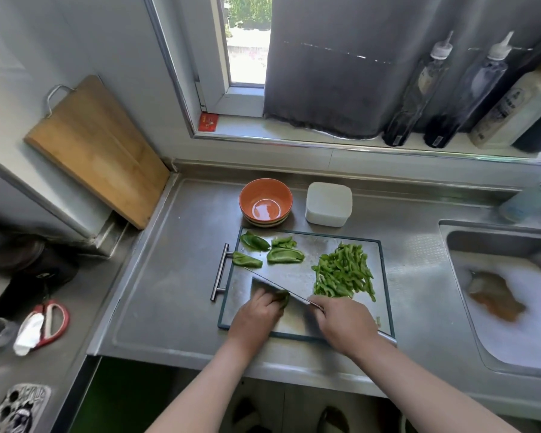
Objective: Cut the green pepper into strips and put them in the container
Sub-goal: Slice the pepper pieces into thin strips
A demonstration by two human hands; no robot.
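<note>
Halfway-ish: strips [344, 271] piled right, four chunks [285, 256] waiting far left, container [328, 204] unfilled, I think. Left hand [256, 317] pins a piece [282, 297], right hand [345, 323] grips the knife [281, 285].

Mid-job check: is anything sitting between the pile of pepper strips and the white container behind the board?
Nothing visible does. The strip pile lies on the right of the steel board; only bare board and countertop run from it to the white container. The orange bowl stands left of that path.
</note>
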